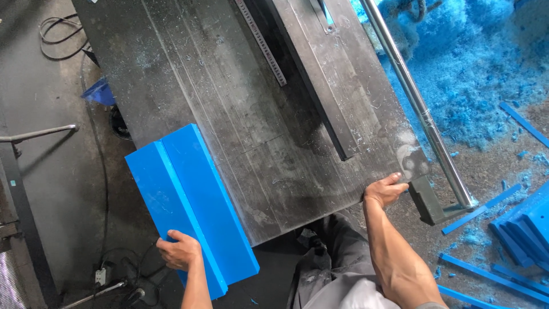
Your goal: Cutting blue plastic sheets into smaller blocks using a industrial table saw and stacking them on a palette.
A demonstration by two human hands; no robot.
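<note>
A person stands at the near edge of a dark metal saw table (229,103), seen from above. The left hand (180,250) is closed on the near end of two bright blue boards (191,209) lying side by side, fingers curled over the left board's top; the boards rest on the table's left near corner and overhang its edge toward the person. The right hand (386,190) lies on the table's near right edge, fingers together and bent over the rim, holding nothing else. A long dark fence bar (311,86) runs across the tabletop, with a steel ruler (263,43) set into the surface beside it. A shiny metal rail (420,106) runs along the table's right side. Beyond the rail, blue shavings (474,63) cover the floor, and blue strips (503,197) and offcuts lie scattered near the right. Black cables (57,31) trail over the concrete floor on the left.
</note>
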